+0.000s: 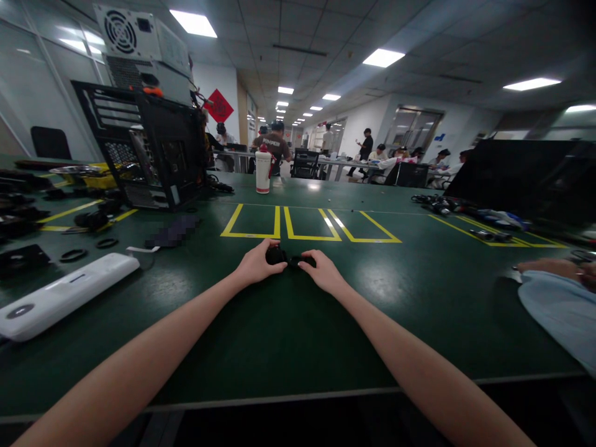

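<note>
My left hand is closed around a rounded black part, thumb at the near side and fingers at the far side. Close beside it, my right hand pinches a smaller, flatter black piece between thumb and fingers. Both pieces sit low over the green table, just in front of the yellow taped outlines. The two parts are almost end to end; whether they touch I cannot tell. Their exact kind is too dark and small to make out.
A white power strip and black rings lie left. Behind them stands an open computer case with a power supply on top. A white tumbler stands at the back. Another person's sleeve reaches in from the right.
</note>
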### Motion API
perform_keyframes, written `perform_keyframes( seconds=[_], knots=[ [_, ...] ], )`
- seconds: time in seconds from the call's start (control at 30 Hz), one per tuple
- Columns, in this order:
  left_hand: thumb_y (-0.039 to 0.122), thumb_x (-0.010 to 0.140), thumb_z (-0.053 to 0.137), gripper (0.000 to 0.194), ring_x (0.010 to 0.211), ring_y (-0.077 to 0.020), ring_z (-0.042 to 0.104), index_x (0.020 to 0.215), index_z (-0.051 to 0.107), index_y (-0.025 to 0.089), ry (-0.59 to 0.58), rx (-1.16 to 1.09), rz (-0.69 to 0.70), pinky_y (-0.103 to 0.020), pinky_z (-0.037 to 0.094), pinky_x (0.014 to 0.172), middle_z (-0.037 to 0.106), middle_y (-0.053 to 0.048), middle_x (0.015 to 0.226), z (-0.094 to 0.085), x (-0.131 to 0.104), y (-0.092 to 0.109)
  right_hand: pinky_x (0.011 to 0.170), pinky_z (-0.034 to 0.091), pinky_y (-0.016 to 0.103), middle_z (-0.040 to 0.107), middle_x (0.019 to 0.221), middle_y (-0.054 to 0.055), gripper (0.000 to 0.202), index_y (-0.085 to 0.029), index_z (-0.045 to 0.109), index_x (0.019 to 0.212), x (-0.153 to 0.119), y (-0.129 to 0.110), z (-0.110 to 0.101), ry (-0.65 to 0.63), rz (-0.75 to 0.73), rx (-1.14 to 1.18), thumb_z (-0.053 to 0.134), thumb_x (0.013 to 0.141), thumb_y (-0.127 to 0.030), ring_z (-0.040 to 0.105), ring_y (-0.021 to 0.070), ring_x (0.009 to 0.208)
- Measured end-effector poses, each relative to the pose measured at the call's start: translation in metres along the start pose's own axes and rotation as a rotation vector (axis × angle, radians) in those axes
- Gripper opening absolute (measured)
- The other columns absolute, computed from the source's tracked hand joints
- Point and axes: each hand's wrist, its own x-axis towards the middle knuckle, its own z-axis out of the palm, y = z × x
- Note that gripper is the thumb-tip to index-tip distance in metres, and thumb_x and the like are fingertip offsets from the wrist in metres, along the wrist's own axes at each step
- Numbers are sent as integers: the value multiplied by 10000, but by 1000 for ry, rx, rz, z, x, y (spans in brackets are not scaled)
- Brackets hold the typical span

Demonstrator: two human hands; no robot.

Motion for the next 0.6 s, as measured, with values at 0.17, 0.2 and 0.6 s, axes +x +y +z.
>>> perform_keyframes(
  seconds=[0.17,0.2,0.6],
  knots=[
    [433,676,603,569,1051,-232,514,1160,400,216,-7,-46,1,-371,432,867,523,-64,1156,0,-1,0,869,369,351,508,1105,106,573,-141,488,1121,-4,-3,1,-28,-66,-64,583,661,-469,475,213,1030],
    [428,674,607,568,1049,-232,515,1159,401,214,-2,-48,0,-372,431,869,525,-65,1152,0,-1,-1,874,365,356,500,1114,111,604,-138,487,1124,-4,-2,2,-29,-81,-84,601,639,-479,467,220,1039],
    [386,662,627,572,1046,-247,510,1156,398,209,-41,-135,-18,-402,433,865,514,-81,1147,-3,-10,4,846,396,350,515,1062,106,361,-130,529,1049,-10,-4,-7,-37,-92,-190,525,741,-319,493,205,981]
  ],
)
